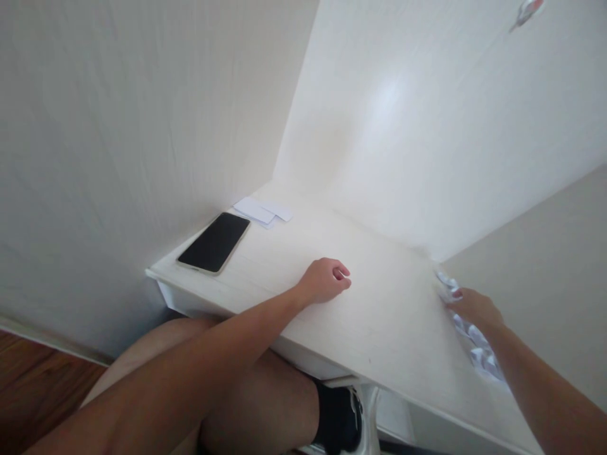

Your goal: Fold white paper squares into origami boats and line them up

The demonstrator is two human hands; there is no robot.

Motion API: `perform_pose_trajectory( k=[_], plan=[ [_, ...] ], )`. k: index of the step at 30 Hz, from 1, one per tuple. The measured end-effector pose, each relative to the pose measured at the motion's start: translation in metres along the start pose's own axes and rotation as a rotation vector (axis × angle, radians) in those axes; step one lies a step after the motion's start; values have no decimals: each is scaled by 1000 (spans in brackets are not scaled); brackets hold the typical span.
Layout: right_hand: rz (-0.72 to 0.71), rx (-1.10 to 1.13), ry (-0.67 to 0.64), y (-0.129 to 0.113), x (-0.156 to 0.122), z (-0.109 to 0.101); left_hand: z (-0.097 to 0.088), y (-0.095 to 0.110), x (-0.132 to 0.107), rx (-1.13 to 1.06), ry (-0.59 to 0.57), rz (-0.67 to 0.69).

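My left hand (325, 281) rests on the pale wooden desk (379, 316) near its middle, fingers curled into a loose fist with nothing visible in it. My right hand (472, 308) lies at the desk's right end on a crumpled white sheet of paper (477, 347), its fingers pressed onto the paper's far edge. A black phone (215, 242) lies face up at the desk's left end. Small white paper slips (262, 211) sit just beyond the phone, in the corner.
Pale walls close in the desk on the left and behind. My bare legs are under the desk, with a black sock and white shoe (348, 417) below. Dark wood floor (33, 385) shows at lower left.
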State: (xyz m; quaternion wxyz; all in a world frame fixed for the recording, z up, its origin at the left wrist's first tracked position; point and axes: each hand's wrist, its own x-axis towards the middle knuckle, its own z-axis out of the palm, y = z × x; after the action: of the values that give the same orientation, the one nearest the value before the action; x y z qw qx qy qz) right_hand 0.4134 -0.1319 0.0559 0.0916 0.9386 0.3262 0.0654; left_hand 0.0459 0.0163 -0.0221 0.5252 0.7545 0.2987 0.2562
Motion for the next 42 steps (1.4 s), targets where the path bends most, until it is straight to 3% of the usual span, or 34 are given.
perform_pose_trajectory(
  k=[4, 6, 8, 12, 15, 17, 20, 23, 27, 30, 33, 35, 39, 42],
  plan=[
    [-41, 80, 238, -40, -18, -14, 0, 2, -4, 117, -4, 78],
    [-200, 163, 339, -82, -28, -21, 2, 3, -7, 180, -21, 132],
    [-433, 265, 362, -138, -40, -28, 5, 3, -12, 250, -60, 210],
    [-885, 394, 327, -270, -65, -46, 7, 7, -34, 421, -184, 424],
    [-1057, 436, 234, -354, -74, -53, 7, 9, -54, 532, -284, 574],
    [-1066, 463, 145, -392, -73, -50, 6, 10, -63, 575, -324, 626],
    [-988, 532, 37, -418, -65, -38, 2, 11, -69, 597, -342, 647],
    [-869, 676, -8, -416, -55, -29, -3, 8, -70, 544, -335, 642],
    [-660, 1002, -28, -383, -54, -29, -8, 3, -70, 342, -272, 578],
    [-518, 1304, -53, -340, -71, -26, -14, -2, -65, 119, -77, 398],
    [-422, 1545, -73, -288, -107, -17, -23, -8, -56, -108, 168, 140],
    [-380, 1641, -91, -259, -136, -9, -29, -11, -49, -253, 235, 30],
    [-349, 1694, -162, -224, -179, 6, -38, -12, -38, -496, 93, 9],
    [-364, 1673, -197, -215, -187, 13, -42, -10, -25, -564, 40, 24]
  ],
)
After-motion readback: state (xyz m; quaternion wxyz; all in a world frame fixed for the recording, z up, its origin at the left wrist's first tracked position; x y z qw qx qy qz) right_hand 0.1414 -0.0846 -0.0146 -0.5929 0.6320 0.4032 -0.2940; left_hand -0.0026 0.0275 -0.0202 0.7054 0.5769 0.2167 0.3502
